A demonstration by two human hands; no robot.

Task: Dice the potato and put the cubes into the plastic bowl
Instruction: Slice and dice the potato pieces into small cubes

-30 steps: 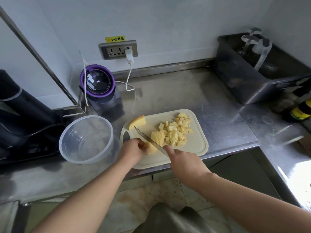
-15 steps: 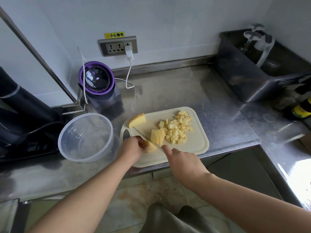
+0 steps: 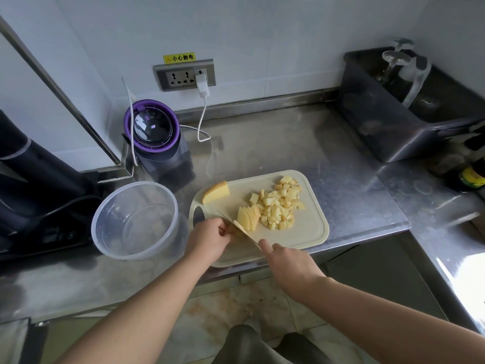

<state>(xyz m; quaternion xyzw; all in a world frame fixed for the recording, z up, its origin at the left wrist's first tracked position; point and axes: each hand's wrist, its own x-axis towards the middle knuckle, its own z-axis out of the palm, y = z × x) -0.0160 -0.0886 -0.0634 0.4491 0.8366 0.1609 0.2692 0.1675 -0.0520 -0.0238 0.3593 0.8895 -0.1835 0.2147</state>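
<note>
- potato (image 3: 247,219): on cutting board (image 3: 311,233), near-left part of it; partly cut, thin slices fanned and leaning on the far-right side of the blade, uncut end mostly hidden under L hand
- knife (image 3: 250,239): blade runs diagonally across the board's near-left part, tip pointing to the board's handle hole, edge down in the potato
- left hand (image 3: 210,239): over the board's near-left edge, fingers (image 3: 223,228) curled down onto the uncut end, pinning it right beside the blade
- right hand (image 3: 288,261): at the board's near edge, wrapped round the knife handle (handle itself hidden), index finger stretched fwd along the blade's back
- cubes (image 3: 278,206): loose pile at board centre to far-right corner, touching the slices
- wedge (image 3: 216,191): uncut potato chunk at the board's far-left corner, apart from the pile
- plastic bowl (image 3: 105,214): clear, round, upright, just left of the board; no cubes in it
- worktop (image 3: 288,143): steel, carries the board and bowl
- blender (image 3: 154,130): purple-rimmed, behind-left of the board, white cable going up to charger (image 3: 202,85) in wall socket (image 3: 181,76)
- grey bin (image 3: 388,127): well to the far right of the board, glassware inside
- bottle (image 3: 472,177): yellow label, right of the board, at frame edge
- black appliance (image 3: 31,174): far left of the board, beyond the bowl
</note>
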